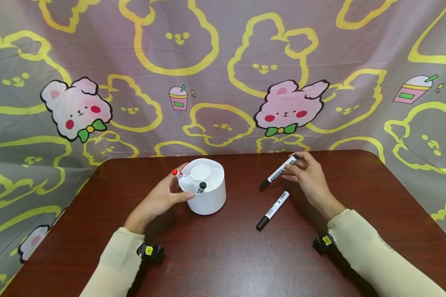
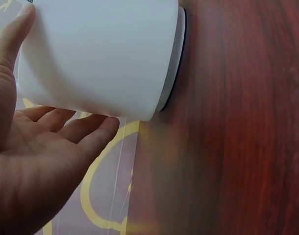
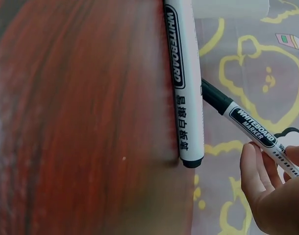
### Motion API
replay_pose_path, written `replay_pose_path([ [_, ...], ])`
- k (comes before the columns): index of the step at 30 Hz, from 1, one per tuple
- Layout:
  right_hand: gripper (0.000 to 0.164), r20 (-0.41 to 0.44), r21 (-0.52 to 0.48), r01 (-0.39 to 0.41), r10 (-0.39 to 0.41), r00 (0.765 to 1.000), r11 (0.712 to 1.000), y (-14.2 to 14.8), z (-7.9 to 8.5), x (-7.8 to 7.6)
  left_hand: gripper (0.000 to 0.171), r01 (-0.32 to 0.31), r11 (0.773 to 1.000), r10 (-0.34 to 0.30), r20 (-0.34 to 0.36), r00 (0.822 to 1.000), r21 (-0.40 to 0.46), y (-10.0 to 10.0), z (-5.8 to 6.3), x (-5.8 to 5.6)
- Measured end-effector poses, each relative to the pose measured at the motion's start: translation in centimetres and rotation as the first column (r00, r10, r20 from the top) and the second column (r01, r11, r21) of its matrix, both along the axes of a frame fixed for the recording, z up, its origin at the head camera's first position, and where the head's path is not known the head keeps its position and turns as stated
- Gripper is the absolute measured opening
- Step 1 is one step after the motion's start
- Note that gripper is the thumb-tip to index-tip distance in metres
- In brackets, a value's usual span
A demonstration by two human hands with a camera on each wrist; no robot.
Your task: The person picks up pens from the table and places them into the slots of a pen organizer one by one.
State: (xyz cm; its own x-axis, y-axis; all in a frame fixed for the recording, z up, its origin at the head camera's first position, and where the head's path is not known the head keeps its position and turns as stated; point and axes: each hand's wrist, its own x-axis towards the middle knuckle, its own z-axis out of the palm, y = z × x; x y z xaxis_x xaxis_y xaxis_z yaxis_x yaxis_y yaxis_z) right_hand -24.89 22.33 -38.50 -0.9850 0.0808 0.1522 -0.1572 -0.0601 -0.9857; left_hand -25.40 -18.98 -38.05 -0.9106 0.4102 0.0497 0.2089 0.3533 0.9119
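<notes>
A round white pen holder [image 1: 212,202] with inner compartments stands upright on the table, left of centre. My left hand [image 1: 157,200] grips its left side, the thumb at the front rim and the other fingers round the back; the left wrist view shows the holder's smooth wall [image 2: 100,54] between them. Inside it lean a red-tipped marker [image 1: 177,174] and a black-tipped marker [image 1: 201,188]. On the right, my right hand [image 1: 310,179] pinches a black-and-white whiteboard marker [image 3: 252,129] near one end, its black cap pointing down-left. A second whiteboard marker [image 1: 273,210] lies on the table below it.
The dark red wooden table [image 1: 223,255] ends at a far edge just behind the holder and my right hand. Behind it hangs a patterned curtain [image 1: 223,90] with cartoon bears. Small black wrist cameras [image 1: 154,252] sit at both cuffs.
</notes>
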Motion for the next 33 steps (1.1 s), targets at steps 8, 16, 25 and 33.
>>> replay_pose_path([
  [8,0.028,-0.023,-0.066,-0.031,0.030,0.999,0.997,-0.5,0.5,0.2,0.086,0.019,1.000,-0.019,0.008,1.000,-0.004,-0.3,-0.1,0.1],
  [16,0.032,-0.068,-0.092,-0.055,0.049,0.997,0.994,-1.5,1.7,0.6,0.092,0.068,0.996,-0.069,0.009,0.998,0.060,0.0,-0.1,-0.1],
  [25,0.033,-0.088,-0.086,-0.079,0.072,0.994,0.993,-3.2,3.2,1.2,0.104,0.076,0.992,-0.079,0.028,0.996,0.105,0.3,-0.3,-0.2],
  [33,0.034,-0.104,-0.099,-0.090,0.080,0.991,0.991,-4.8,4.3,1.2,0.105,0.042,0.997,-0.044,0.033,0.998,0.068,0.4,-0.2,-0.2],
])
